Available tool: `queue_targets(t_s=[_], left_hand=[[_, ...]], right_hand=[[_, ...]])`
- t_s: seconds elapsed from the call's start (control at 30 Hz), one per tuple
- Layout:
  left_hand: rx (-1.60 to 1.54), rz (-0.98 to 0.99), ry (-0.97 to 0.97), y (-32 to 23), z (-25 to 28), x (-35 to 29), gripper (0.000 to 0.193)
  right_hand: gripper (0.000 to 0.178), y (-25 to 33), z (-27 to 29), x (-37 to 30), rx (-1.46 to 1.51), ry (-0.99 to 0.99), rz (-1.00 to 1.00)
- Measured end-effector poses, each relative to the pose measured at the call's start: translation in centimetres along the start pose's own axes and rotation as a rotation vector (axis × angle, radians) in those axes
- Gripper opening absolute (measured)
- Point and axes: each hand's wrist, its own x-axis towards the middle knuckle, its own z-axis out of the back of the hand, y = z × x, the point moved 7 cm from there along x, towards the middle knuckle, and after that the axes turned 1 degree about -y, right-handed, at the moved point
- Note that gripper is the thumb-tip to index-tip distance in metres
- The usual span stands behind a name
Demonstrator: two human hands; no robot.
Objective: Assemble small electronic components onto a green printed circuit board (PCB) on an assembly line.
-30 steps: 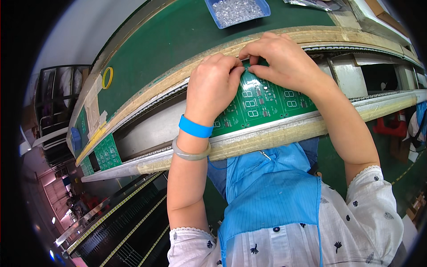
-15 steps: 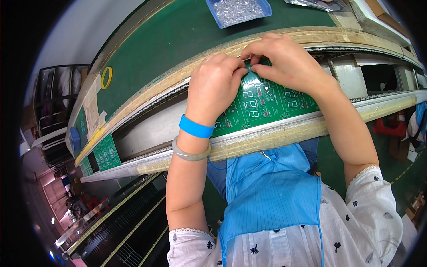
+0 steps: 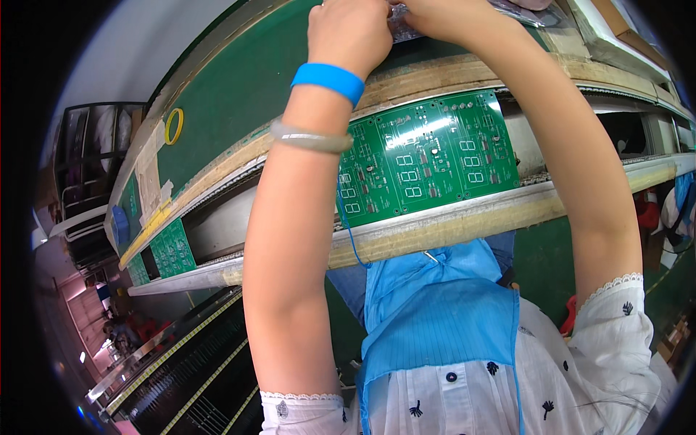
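Observation:
My left hand and my right hand are side by side at the top edge of the view, over a heap of small clear parts. Their fingers are mostly cut off or hidden, so what they hold cannot be made out. The tray under those parts is largely covered by my hands. Nearer to me, a green printed circuit board with white digit outlines and small components lies across the rails. My left wrist wears a blue band and a pale bangle.
The taped front rail runs between the board and my apron. More green circuit boards sit further left on the rails. On the green bench lies a yellow tape ring. Plastic bags lie at the far right.
Both hands have left the top edge of the circuit board and reached forward to the heap of clear parts. The board now shows almost whole.

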Motion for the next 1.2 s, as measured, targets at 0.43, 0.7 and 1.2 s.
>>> queue_targets(t_s=[0.43,0.7,1.2], left_hand=[[-0.122,0.102,-0.036,1.3,-0.2,0.2,0.01],[-0.318,0.143,-0.109,1.6,1.4,-0.6,0.013],[-1.15,0.57,-0.082,4.6,3.0,-8.2,0.016]], right_hand=[[0.01,-1.4,-1.0,0.1,-0.077,-0.006,-0.134],[0.013,-0.4,1.0,-0.6,0.018,-0.2,-0.238],[0.024,1.0,-1.1,-6.0,0.94,-0.047,-0.46]])
